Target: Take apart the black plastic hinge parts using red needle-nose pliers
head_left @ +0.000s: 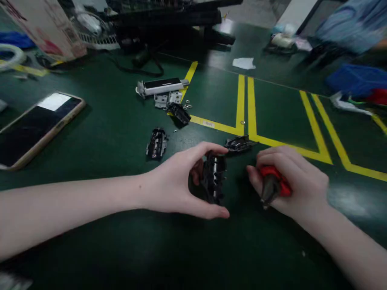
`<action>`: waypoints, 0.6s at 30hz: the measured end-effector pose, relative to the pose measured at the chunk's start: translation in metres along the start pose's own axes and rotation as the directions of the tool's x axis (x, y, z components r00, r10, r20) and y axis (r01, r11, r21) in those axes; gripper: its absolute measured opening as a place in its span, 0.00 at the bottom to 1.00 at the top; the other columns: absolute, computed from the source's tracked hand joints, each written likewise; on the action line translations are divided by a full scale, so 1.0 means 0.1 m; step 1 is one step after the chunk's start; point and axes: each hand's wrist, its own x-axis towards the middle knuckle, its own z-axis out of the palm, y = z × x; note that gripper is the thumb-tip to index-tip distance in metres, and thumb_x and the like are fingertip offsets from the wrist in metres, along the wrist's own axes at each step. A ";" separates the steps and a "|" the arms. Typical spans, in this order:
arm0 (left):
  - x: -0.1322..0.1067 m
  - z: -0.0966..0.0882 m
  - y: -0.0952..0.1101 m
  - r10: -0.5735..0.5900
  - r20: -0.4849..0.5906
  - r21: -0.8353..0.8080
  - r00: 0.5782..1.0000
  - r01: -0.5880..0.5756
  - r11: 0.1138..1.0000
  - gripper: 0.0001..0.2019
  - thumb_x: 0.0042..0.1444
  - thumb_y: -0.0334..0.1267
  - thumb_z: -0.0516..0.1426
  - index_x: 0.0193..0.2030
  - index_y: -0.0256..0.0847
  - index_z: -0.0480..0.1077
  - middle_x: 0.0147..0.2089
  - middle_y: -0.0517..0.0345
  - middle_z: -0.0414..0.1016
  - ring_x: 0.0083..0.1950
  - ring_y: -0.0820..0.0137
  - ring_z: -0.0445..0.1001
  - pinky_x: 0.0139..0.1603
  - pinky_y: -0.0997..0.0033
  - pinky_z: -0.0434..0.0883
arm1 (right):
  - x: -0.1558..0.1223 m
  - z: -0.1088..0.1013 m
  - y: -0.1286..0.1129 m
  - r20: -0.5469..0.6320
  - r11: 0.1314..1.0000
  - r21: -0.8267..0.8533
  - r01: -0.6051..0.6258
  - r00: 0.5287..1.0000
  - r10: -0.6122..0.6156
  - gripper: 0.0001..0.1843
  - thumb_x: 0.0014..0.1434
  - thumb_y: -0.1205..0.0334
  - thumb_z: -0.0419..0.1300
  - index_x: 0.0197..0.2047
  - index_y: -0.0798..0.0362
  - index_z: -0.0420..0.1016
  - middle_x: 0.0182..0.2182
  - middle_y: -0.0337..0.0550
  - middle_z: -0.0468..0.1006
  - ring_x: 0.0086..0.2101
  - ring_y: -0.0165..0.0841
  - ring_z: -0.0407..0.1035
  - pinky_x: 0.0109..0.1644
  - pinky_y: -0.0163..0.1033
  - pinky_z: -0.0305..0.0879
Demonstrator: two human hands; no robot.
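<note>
Head view: left hand point(193, 185) holding black plastic housing point(215, 177) right of smartphone point(39, 125), thumb and forefinger bracketing its ends. Right hand point(298, 181), farther right, clasping red-handled pliers point(273, 186) with curled fingers. Black mechanism point(157, 144) lying nearer smartphone.

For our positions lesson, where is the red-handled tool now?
In the head view, the red-handled tool is right of centre, in the right grip, right of the black part in the left grip.

Across a green desk point(115, 141) marked with yellow tape point(290, 148): a phone point(39, 125) at left, a white scrap point(243, 63), three black parts point(157, 143), a white-and-black bar point(165, 85) near metal plates point(161, 100), tiny rings point(189, 106).
</note>
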 end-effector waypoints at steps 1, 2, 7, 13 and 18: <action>0.00 0.00 0.00 0.005 0.040 0.014 0.999 -0.005 1.000 0.44 0.47 0.47 0.73 0.67 0.38 0.61 0.61 0.45 0.74 0.63 0.49 0.74 0.60 0.52 0.76 | -0.02 0.02 0.01 0.006 1.000 -0.007 0.002 1.000 -0.002 0.10 0.60 0.69 0.64 0.39 0.49 0.65 0.33 0.42 0.72 0.32 0.34 0.69 0.34 0.40 0.68; 0.01 -0.01 -0.01 0.010 0.075 0.027 0.997 -0.012 1.000 0.45 0.47 0.47 0.73 0.68 0.38 0.60 0.60 0.45 0.75 0.61 0.50 0.75 0.58 0.53 0.77 | -0.03 0.04 0.02 0.012 1.000 -0.015 0.005 1.000 -0.004 0.10 0.60 0.68 0.63 0.40 0.50 0.65 0.34 0.43 0.72 0.33 0.35 0.69 0.34 0.41 0.68; 0.02 -0.03 -0.02 0.059 0.161 0.083 0.985 -0.074 0.994 0.44 0.49 0.47 0.72 0.68 0.40 0.59 0.57 0.48 0.76 0.56 0.54 0.78 0.52 0.57 0.80 | -0.05 0.09 0.03 0.042 0.998 -0.055 0.034 0.999 -0.032 0.09 0.60 0.67 0.63 0.38 0.49 0.65 0.34 0.44 0.73 0.33 0.36 0.69 0.34 0.42 0.67; 0.00 -0.03 -0.01 0.108 0.107 0.089 0.988 -0.118 0.989 0.39 0.47 0.49 0.73 0.62 0.41 0.63 0.56 0.49 0.75 0.56 0.55 0.78 0.50 0.60 0.80 | -0.02 0.08 0.02 0.041 0.990 -0.123 0.065 0.997 -0.060 0.09 0.60 0.67 0.63 0.37 0.51 0.65 0.31 0.45 0.72 0.33 0.38 0.66 0.34 0.44 0.65; -0.02 0.02 -0.02 0.136 0.018 0.088 0.991 -0.137 0.987 0.34 0.47 0.44 0.73 0.57 0.44 0.64 0.50 0.57 0.75 0.45 0.64 0.79 0.43 0.65 0.79 | -0.01 0.08 0.02 0.054 0.985 -0.160 0.070 0.997 -0.063 0.08 0.60 0.65 0.63 0.36 0.51 0.65 0.30 0.44 0.72 0.31 0.37 0.64 0.32 0.43 0.63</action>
